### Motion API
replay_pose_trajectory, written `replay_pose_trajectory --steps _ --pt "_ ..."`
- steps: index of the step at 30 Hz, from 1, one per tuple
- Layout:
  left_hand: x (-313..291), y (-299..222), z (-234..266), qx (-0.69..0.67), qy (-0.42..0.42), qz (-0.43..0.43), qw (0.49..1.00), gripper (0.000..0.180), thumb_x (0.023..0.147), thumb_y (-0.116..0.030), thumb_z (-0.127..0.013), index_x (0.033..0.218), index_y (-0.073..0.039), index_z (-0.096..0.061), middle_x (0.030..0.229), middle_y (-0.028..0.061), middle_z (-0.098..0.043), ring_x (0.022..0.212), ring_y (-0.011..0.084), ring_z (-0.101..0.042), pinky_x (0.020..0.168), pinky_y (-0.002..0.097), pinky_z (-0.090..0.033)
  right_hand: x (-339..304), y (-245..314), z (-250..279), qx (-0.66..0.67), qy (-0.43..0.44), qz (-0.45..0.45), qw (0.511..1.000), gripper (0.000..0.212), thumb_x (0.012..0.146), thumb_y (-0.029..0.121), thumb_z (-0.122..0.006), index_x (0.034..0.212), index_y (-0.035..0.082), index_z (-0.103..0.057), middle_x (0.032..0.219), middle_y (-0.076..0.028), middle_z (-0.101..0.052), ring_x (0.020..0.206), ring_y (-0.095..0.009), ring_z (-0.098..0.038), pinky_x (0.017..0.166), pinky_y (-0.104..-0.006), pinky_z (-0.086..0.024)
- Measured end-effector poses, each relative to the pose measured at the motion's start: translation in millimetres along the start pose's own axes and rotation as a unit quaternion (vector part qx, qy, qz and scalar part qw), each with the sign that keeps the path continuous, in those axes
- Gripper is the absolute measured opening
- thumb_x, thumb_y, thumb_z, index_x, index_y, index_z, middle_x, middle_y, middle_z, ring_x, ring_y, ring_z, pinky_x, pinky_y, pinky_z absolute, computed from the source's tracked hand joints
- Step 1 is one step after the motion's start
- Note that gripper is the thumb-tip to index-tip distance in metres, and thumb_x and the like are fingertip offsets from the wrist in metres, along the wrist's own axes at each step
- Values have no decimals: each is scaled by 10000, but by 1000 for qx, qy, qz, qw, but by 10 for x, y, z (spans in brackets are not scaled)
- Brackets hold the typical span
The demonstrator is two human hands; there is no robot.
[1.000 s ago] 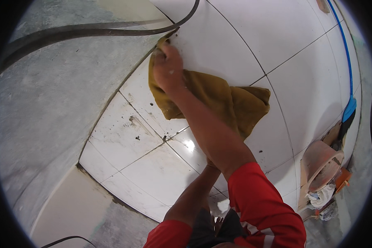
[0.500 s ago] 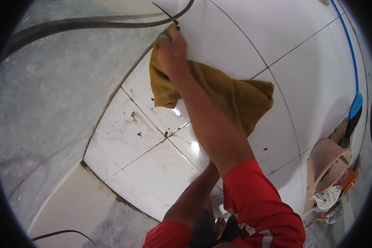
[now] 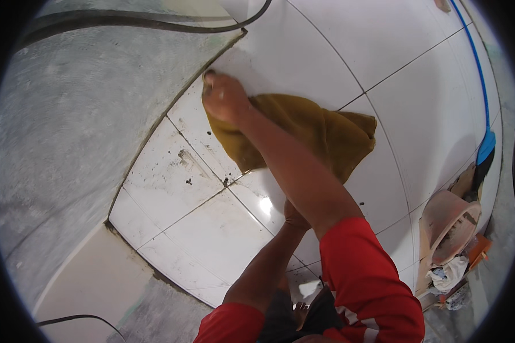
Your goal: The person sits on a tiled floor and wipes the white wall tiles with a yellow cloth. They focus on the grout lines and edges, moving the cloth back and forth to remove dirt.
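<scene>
My right hand (image 3: 226, 101) is closed on one corner of a mustard-brown cloth (image 3: 297, 123), pressing it on white floor tiles (image 3: 212, 228) close to the wall edge. The rest of the cloth spreads in folds to the right, partly covered by my right forearm. My left hand (image 3: 294, 217) is low over the tiles beneath that forearm; its fingers are hidden. Dark crumbs and smears of dirt (image 3: 186, 157) mark the tiles left of the cloth, thickest around a grout joint.
A grey plastered wall (image 3: 80, 126) borders the tiles on the left. A dark hose (image 3: 126, 22) crosses the top left. At the right stand a pinkish bucket (image 3: 449, 220), a white rag (image 3: 447, 275) and a blue-handled broom (image 3: 486, 146).
My right hand has drawn the cloth's corner from the far tile corner back toward me and slightly left along the wall. More of my left hand shows.
</scene>
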State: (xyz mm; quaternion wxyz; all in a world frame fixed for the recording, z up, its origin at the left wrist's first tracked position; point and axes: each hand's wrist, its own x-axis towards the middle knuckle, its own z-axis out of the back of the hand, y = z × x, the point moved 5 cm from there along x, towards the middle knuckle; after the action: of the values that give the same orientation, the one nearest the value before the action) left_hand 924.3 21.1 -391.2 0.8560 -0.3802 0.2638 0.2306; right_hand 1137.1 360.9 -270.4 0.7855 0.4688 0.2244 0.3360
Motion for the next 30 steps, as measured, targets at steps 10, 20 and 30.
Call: replay_pose_trajectory --steps 10,20,30 --pt "-142 -682 1386 109 -212 -87 967 649 941 -565 -500 1486 -212 -478 1543 53 -425 1479 307 -271 1165 636 -140 171 77 355 -228 89 -69 967 249 897 117 -552 1130 34 -578 1071 -202 -639 944 -379 -689 824 -489 -570" --pt "-142 -689 1377 108 -228 -90 964 622 940 -527 -523 1461 -187 -493 1495 92 -478 1439 323 -344 1126 646 -230 264 -62 753 -259 -18 -45 965 253 927 183 -508 1122 53 -603 1110 -195 -642 951 -394 -669 828 -508 -549" --pt "-671 -173 1857 -122 -331 -150 924 640 865 -321 -711 1439 -133 -500 1541 155 -411 1470 385 -299 1191 621 -153 24 -78 471 -245 -87 12 966 313 913 200 -565 1204 102 -623 1017 -158 -649 895 -401 -656 783 -527 -529"
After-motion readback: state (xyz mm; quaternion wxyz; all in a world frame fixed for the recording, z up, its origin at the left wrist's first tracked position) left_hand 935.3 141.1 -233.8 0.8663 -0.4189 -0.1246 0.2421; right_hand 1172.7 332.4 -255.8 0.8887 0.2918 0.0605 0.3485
